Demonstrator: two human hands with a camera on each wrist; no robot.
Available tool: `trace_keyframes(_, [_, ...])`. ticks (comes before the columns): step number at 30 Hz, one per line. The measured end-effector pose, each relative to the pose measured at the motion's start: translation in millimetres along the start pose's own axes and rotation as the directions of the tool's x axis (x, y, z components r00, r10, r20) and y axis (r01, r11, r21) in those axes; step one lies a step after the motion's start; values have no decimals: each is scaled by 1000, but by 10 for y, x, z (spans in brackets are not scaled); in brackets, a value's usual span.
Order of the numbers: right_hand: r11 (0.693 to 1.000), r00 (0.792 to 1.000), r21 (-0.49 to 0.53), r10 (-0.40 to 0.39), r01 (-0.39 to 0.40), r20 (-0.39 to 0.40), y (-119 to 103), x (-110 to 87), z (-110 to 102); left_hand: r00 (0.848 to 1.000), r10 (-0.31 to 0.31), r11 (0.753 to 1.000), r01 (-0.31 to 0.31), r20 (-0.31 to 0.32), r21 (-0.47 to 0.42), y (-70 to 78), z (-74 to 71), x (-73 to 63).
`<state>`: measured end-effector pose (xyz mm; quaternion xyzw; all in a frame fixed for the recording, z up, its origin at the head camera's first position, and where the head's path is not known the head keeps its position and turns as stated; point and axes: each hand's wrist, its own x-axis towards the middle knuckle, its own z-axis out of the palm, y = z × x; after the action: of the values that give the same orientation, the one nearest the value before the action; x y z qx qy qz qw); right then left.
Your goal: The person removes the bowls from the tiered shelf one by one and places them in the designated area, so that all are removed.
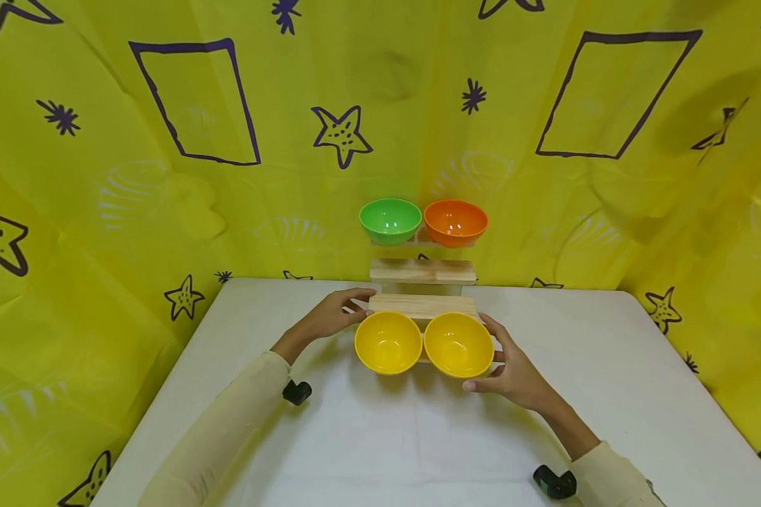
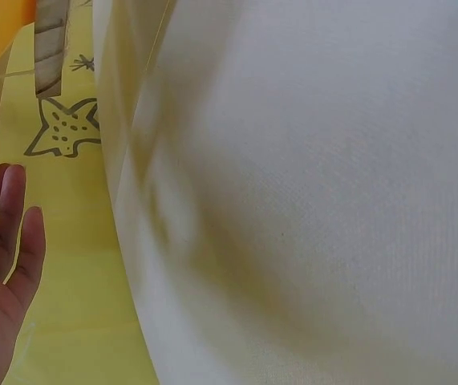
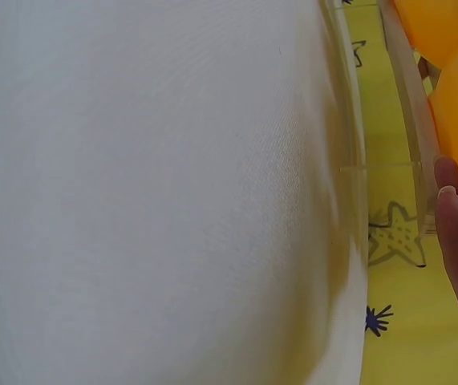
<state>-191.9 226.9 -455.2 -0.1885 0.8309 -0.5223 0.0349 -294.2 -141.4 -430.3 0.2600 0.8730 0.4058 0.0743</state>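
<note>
Two yellow bowls, a left one (image 1: 389, 343) and a right one (image 1: 459, 345), sit side by side on the lowest step of a wooden tiered stand (image 1: 422, 270). My right hand (image 1: 516, 373) holds the right yellow bowl from its right side, thumb along the front and fingers round toward the back. In the right wrist view, fingers (image 3: 456, 233) lie against that bowl's orange-looking wall. At the left end of a step, my left hand (image 1: 332, 314) has its fingertips right at the wood, close to the left bowl. Its fingers (image 2: 6, 216) look fairly straight in the left wrist view.
A green bowl (image 1: 390, 221) and an orange bowl (image 1: 456, 223) stand on the top step. The stand is on a white-covered table (image 1: 368, 451), before a yellow curtain (image 1: 406, 84) with star drawings. Dark devices (image 1: 297, 392) show beside both sleeves.
</note>
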Motion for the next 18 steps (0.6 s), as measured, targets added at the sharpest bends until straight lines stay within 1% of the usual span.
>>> trace_keyframes(8, [1000, 1000, 0, 6, -6, 3, 23, 22, 24, 1000, -9, 1000, 9, 1, -11, 4, 1, 2])
trace_keyframes(18, [1000, 1000, -3, 14, -14, 3, 11, 34, 38, 1000, -16, 1000, 16, -4, -25, -31, 5, 12])
